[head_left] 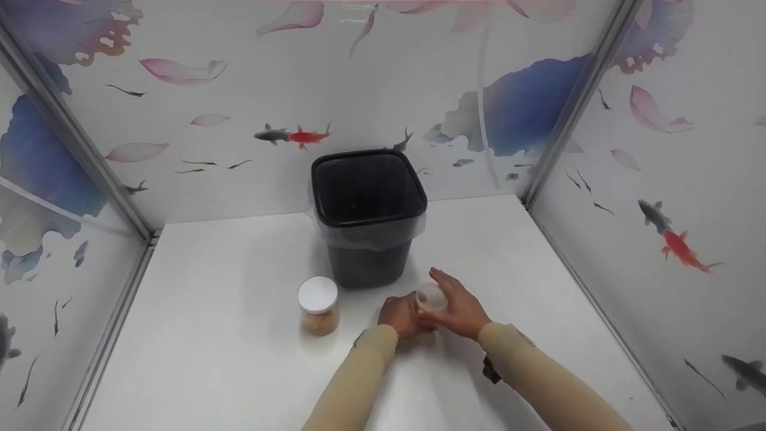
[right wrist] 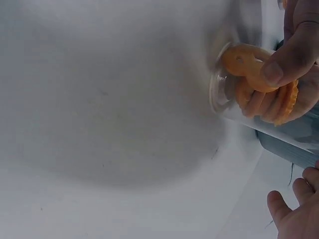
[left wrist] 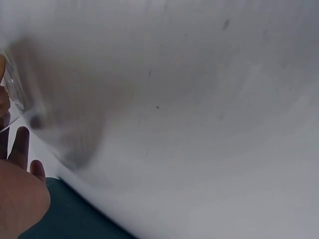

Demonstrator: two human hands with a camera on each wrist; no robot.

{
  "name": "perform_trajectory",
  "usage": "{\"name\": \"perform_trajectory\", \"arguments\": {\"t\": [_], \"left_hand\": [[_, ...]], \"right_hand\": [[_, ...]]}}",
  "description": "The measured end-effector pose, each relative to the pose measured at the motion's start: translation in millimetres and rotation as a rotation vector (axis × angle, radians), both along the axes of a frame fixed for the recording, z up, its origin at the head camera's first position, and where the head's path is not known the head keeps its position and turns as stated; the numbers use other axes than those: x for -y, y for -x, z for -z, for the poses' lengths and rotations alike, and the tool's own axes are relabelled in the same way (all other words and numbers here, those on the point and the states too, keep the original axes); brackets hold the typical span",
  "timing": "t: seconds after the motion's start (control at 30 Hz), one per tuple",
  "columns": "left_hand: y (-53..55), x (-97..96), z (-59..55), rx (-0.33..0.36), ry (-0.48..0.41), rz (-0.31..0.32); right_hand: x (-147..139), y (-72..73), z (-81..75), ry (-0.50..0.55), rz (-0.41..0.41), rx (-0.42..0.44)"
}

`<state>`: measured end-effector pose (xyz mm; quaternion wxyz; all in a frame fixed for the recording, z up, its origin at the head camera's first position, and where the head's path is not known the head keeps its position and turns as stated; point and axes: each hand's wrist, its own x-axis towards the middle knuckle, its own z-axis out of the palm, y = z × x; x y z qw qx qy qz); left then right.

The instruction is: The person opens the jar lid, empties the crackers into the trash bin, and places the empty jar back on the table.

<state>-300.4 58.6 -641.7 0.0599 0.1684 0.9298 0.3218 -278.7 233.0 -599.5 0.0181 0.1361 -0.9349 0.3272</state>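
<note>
A clear jar point(right wrist: 227, 102) holds orange, biscuit-like pieces point(right wrist: 244, 62), one with a ridged edge. My left hand point(head_left: 402, 315) grips its body, the thumb point(right wrist: 281, 69) across the wall. At the jar's round, see-through top point(head_left: 432, 297), my right hand point(head_left: 458, 306) curves thumb and forefinger around the rim. Its other fingers point(right wrist: 279, 205) spread out beside the jar. Only the jar's bottom edge point(left wrist: 15, 84) and parts of the hands show in the left wrist view. The head view hides most of the jar's body behind the hands.
Behind the hands stands a black bin point(head_left: 371, 263) lined with a clear bag point(head_left: 383, 236). A second jar point(head_left: 320, 320) with a white lid point(head_left: 318, 294) and tan contents is to the left. Patterned panels point(head_left: 203, 155) enclose the white table point(head_left: 221, 359) at the back and sides.
</note>
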Motion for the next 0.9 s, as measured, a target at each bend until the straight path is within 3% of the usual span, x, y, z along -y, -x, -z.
{"name": "perform_trajectory", "arguments": {"t": [0.27,0.43,0.57,0.9], "left_hand": [[0.1,2.0,0.2,-0.021,-0.002,0.007],[1.3,2.9,3.3,-0.026,-0.016,0.009],[1.2,3.2,6.7,-0.022,-0.027,0.008],[0.9,0.3,6.6,-0.029,-0.038,-0.002]], "right_hand": [[6.2,-4.7,14.7,0.313,0.067,-0.005],[0.2,0.8,14.8,0.322,0.003,0.056],[-2.1,1.2,12.5,0.325,-0.040,0.050],[7.1,-18.2,20.1,0.420,0.138,-0.049]]}}
